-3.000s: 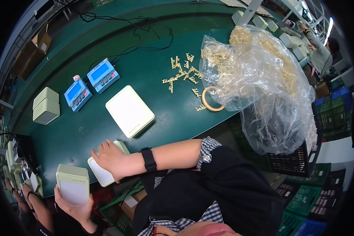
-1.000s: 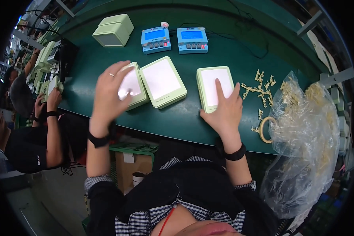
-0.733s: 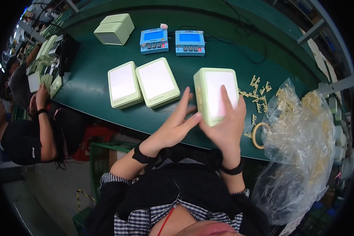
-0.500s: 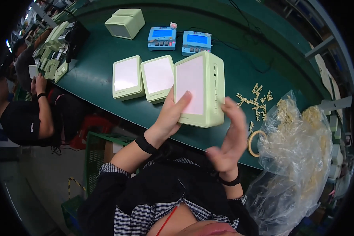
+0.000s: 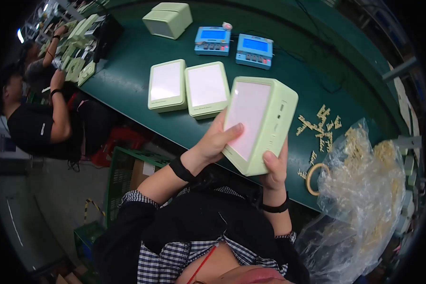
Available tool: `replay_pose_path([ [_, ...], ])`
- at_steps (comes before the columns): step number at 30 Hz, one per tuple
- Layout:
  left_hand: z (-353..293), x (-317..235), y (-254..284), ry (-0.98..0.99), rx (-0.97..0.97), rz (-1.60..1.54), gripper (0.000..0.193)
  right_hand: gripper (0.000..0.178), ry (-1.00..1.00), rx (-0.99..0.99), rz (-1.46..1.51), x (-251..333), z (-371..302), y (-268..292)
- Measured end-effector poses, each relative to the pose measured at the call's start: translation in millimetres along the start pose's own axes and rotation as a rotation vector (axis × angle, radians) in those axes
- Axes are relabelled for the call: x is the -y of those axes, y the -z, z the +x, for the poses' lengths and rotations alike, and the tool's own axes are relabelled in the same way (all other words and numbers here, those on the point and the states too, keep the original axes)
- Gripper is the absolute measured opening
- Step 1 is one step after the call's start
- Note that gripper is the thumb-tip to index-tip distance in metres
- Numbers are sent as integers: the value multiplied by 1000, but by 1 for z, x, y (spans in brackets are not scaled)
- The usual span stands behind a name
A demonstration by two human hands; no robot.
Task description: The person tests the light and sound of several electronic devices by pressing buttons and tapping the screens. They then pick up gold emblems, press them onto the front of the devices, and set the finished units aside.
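A pale green box-shaped device (image 5: 278, 124) with a pinkish-white front panel is held up in front of me, tilted, its side with ports and buttons turned to the right. My left hand (image 5: 218, 138) grips its left edge, thumb lying on the panel. Around the lower right side closes my right hand (image 5: 275, 166), thumb on the port side and fingers hidden behind. Just left of it, two similar devices lie panel up on the green table: one (image 5: 207, 87) close by my left hand, another (image 5: 167, 84) beside it.
Two blue instruments with lit screens, one (image 5: 213, 40) and another (image 5: 254, 49), stand farther back near a green device (image 5: 168, 21). At right lie small yellowish pieces (image 5: 321, 125), a tape roll (image 5: 316, 179) and a clear plastic bag (image 5: 359, 189). Co-workers (image 5: 35, 111) sit at left.
My right hand, off the device and blurred before, now grips its lower right side. The device has turned, showing more of its port side, and the whole view has shifted a little.
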State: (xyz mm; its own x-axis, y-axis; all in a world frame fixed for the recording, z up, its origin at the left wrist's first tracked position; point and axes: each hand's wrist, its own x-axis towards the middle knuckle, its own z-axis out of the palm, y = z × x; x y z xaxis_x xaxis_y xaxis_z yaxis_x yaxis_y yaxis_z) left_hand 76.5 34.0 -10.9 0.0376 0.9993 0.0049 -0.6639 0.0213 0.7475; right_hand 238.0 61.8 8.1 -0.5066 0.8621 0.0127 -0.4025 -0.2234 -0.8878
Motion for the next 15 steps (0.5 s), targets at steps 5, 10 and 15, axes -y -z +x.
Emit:
replay_pose_path([
  [5, -1, 3, -8, -8, -57, 25, 71, 89, 77, -95, 21, -10, -7, 2],
  [10, -2, 0, -12, -36, -60, 143, 67, 81, 14, -102, 170, -20, -13, 20],
  [15, 4, -15, -14, -116, -59, 579, 71, 76, -148, -29, 321, -14, -5, 36],
])
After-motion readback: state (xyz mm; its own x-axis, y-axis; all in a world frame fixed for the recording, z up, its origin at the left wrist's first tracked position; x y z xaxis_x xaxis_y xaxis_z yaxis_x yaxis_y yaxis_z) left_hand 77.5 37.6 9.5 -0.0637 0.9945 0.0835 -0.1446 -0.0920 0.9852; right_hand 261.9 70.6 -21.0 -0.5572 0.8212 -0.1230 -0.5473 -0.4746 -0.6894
